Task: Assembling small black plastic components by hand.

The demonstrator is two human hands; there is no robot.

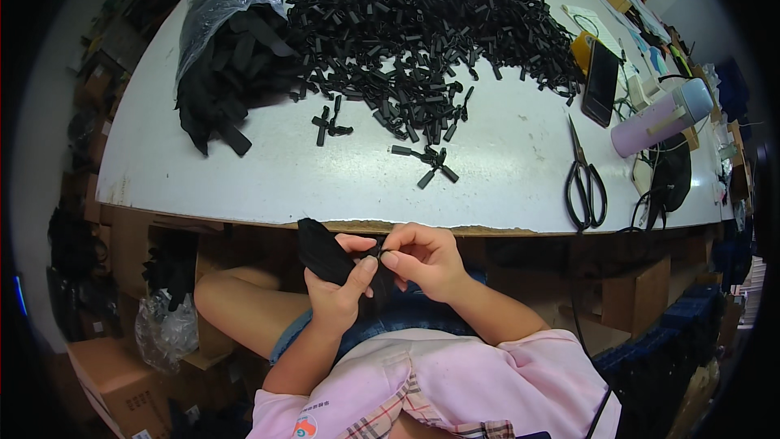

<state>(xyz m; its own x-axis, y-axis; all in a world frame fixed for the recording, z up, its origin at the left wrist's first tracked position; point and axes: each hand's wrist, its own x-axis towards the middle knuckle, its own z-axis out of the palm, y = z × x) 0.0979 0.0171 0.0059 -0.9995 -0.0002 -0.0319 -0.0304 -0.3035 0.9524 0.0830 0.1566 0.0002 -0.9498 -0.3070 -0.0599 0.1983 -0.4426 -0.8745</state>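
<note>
Just off the near table edge, my left hand point(335, 299) is closed around a black fabric piece point(319, 249), its wide end sticking up to the left. Beside it, my right hand point(435, 267) pinches a small dark bit at the fabric's edge between thumb and forefinger. The two thumbs nearly meet there, and the bit is too small to name. Beyond my hands, a few black tabs with short cord loops point(435, 167) lie on the white table point(268, 171). A large heap of the same black tabs point(455, 8) spreads over the far middle.
A clear plastic bag point(223, 4) at the far left spills black fabric pieces point(223, 93). To the right lie black scissors point(583, 183), a phone point(600, 83), a yellow tape roll point(582, 50) and a lilac bottle point(654, 122). Cardboard boxes point(122, 386) stand below the table.
</note>
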